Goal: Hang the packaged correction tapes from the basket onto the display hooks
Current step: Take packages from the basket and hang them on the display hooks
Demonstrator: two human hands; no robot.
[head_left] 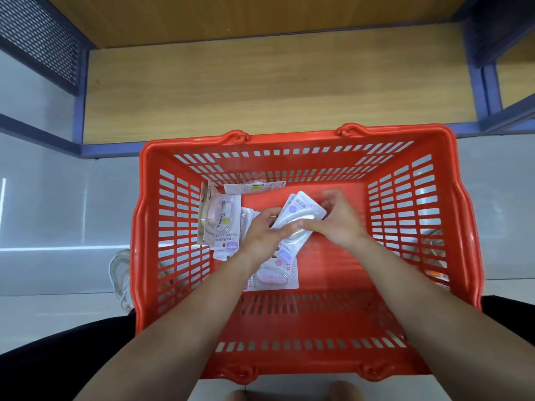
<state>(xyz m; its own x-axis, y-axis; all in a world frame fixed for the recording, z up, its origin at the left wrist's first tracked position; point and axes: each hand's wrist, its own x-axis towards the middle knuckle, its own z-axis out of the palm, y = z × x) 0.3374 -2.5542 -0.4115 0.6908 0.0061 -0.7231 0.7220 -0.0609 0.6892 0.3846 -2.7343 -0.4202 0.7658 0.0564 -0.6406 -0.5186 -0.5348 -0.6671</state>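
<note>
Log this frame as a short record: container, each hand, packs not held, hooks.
container: red basket on the floor, in front of a wooden shelf
left hand: inside the basket, holds the held packs at their left end
right hand: grip on the same packs, thumb across the front
packs not held: loose packs by the basket's left wall; pink pack beside the left wrist
hooks: not in view

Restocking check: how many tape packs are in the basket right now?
About 9: two packs held, one at the back, four piled at left, two nearest; overlaps may hide more.
</note>
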